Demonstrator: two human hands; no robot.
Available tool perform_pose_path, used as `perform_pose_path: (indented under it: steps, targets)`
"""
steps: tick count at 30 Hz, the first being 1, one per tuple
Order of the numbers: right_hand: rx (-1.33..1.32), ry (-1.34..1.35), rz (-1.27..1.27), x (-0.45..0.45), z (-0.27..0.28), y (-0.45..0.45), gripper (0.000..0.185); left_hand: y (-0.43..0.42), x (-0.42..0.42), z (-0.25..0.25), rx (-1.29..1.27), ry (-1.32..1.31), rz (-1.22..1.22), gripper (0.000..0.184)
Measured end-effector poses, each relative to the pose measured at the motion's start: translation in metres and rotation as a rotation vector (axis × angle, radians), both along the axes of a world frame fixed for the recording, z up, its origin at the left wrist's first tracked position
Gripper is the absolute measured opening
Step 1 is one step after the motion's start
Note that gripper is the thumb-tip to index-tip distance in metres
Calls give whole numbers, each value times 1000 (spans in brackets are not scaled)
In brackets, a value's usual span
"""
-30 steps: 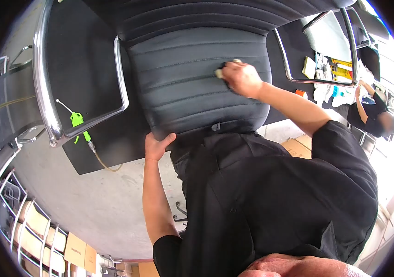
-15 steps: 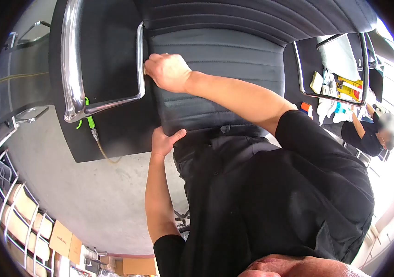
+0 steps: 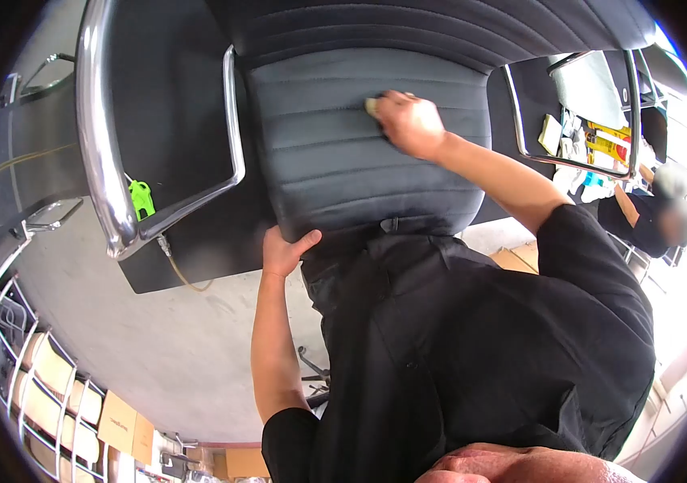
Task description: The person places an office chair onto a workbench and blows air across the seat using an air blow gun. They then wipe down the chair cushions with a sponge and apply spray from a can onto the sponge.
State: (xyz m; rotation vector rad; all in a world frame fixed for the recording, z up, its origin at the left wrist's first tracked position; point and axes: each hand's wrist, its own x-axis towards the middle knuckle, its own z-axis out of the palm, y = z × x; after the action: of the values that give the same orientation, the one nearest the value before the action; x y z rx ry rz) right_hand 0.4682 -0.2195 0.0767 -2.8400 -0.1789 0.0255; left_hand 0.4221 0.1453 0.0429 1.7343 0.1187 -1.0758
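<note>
A black office chair with a ribbed seat [image 3: 319, 169] is in front of me, its padded backrest [image 3: 408, 24] at the top of the view. My right hand [image 3: 412, 125] is closed over the middle of the seat. A small pale yellow pad [image 3: 372, 106], maybe a sponge, pokes out from its fingers and touches the upholstery; most of it is hidden. At the seat's front left corner, my left hand [image 3: 281, 252] grips the edge with the thumb on top and the fingers hidden below. Chrome armrests [image 3: 235, 113] rise on both sides.
A bright green air gun [image 3: 141, 200] with a hose lies on the black table [image 3: 174, 262] under the chair. To the right are cloths and a yellow item [image 3: 605, 145], with another person [image 3: 641, 221] beyond. Chair frames [image 3: 46, 378] and cardboard boxes [image 3: 122, 423] stand lower left.
My right hand has moved from the seat's left edge to the middle, bringing the pale pad along. My left hand keeps its hold at the corner. The chair appears slightly farther left in view.
</note>
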Motion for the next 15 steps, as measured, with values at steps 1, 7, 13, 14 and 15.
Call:
perform_pose_path:
  steps: [1,7,13,14,15]
  targets:
    - [38,3,76,14,-3,23,8,0,-1,-2,-2,6,-6,63]
    - [127,98,287,126,-10,140,22,0,7,5,7,-7,-19,62]
    - [88,98,287,93,3,116,33,-2,6,6,-2,-7,-6,62]
    - [57,162,292,80,-2,95,34,-2,4,7,1,-29,-7,63]
    - [19,216,254,63,3,69,33,-1,0,5,-5,-29,-23,63]
